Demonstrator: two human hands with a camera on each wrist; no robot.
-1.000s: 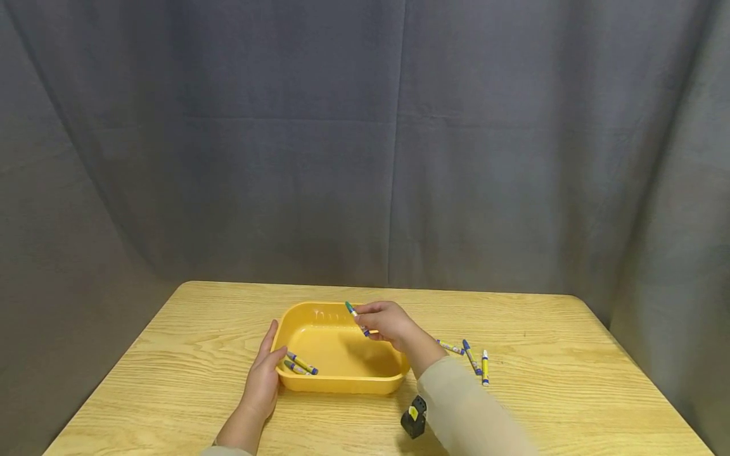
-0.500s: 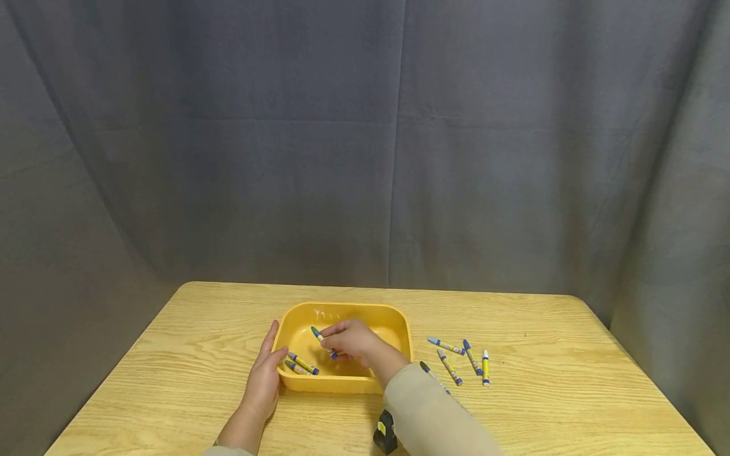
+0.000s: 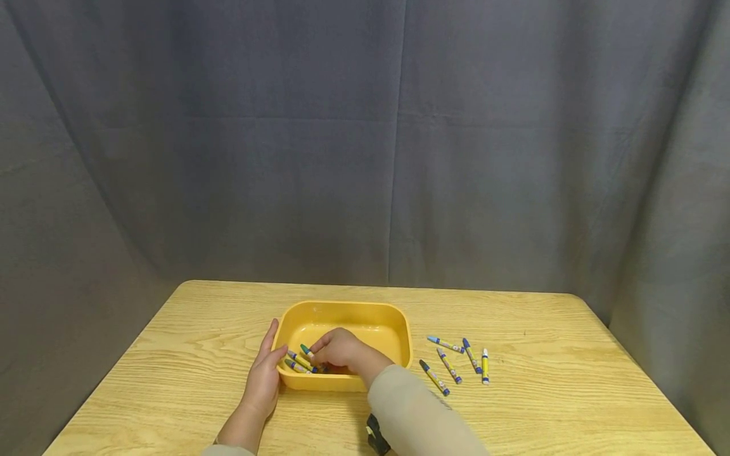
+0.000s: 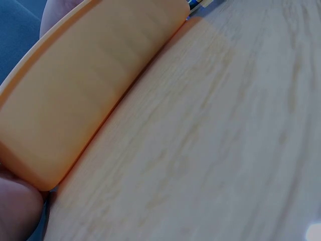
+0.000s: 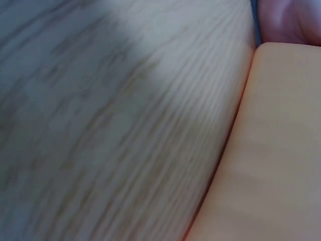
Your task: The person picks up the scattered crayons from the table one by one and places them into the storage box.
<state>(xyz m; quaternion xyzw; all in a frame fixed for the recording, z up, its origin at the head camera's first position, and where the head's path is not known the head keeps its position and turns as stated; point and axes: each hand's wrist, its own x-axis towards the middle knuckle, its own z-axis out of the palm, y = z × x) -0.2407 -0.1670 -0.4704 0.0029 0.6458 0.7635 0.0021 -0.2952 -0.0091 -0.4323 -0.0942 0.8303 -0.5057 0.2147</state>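
In the head view, my left hand [image 3: 263,383] grips the left end of a yellow plastic tray [image 3: 348,310], thumb over the rim and fingers along the outer wall. Inside the tray, my right hand [image 3: 340,350] pinches a green crayon [image 3: 306,349], its tip showing past the fingers and the rest mostly hidden. Beside it, in the tray's near left corner, lie two more crayons [image 3: 303,362] in yellow wrappers with blue ends. Both wrist views show mainly the tray's outer wall [image 4: 90,90] standing on the tabletop.
Right of the tray, several crayons lie loose on the wooden table [image 3: 542,354]: a light blue one [image 3: 446,344], a dark blue one [image 3: 471,356], a white one [image 3: 485,366], a greyish one [image 3: 448,365] and a dark one [image 3: 435,377]. A grey curtain [image 3: 365,158] hangs behind.
My right hand has carried the green crayon from above the tray's right part leftward and down to the other crayons. Loose crayons its arm covered now show. My left hand has stayed put.
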